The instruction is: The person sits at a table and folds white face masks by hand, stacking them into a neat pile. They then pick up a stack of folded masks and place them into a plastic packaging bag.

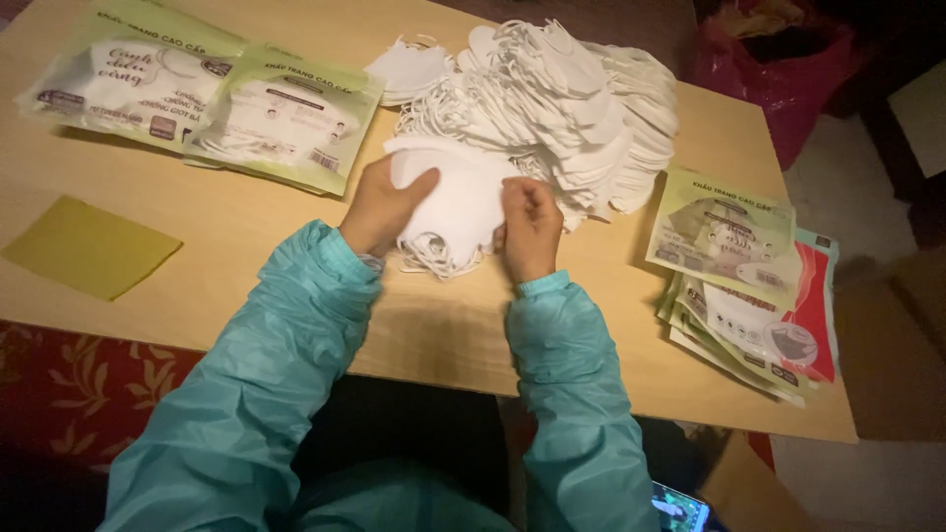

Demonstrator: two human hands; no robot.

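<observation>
White masks (453, 202) at frame centre were clamped between the left hand (379, 207) and right hand (530, 229). Two filled packets (281, 123) lay upper left; a large loose pile (572, 108) and empty packets (734, 266) at right apparently remained.

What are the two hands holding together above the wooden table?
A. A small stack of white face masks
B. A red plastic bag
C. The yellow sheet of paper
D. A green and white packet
A. The left hand and the right hand both grip a small stack of white face masks, its ear loops hanging at the near edge, in front of the big pile of masks on the table.
</observation>
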